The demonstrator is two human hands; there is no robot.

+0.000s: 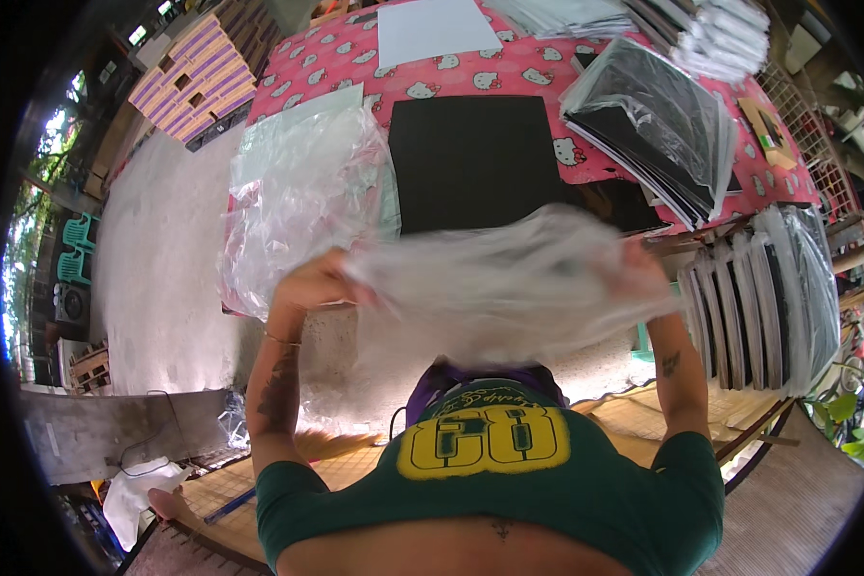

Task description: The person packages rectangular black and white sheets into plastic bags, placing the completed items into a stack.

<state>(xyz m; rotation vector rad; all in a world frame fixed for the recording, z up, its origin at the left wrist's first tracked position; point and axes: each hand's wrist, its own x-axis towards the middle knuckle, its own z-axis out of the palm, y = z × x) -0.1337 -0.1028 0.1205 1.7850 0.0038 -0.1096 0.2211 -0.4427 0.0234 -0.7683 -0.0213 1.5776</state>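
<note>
A clear plastic bag (490, 283), blurred by motion, stretches between my two hands above the near edge of the table. Its left end is gripped by my left hand (319, 280), fingers closed on the film. At the other end my right hand (643, 274) holds the bag, partly veiled by the plastic and smeared. Just beyond the bag, a black flat sheet (475, 158) lies on the pink patterned tablecloth (346, 67). To its left is a spread of loose clear plastic bags (302, 192). A smaller dark piece (619, 204) lies right of the black sheet, partly covered by the bag.
Black sheets in clear plastic (658, 125) are stacked on the table's right. Below them stands a row of wrapped black panels (758, 298). A white sheet (437, 31) lies at the far side. Stacked boxes (197, 77) stand far left; a small cardboard piece (768, 134) sits far right.
</note>
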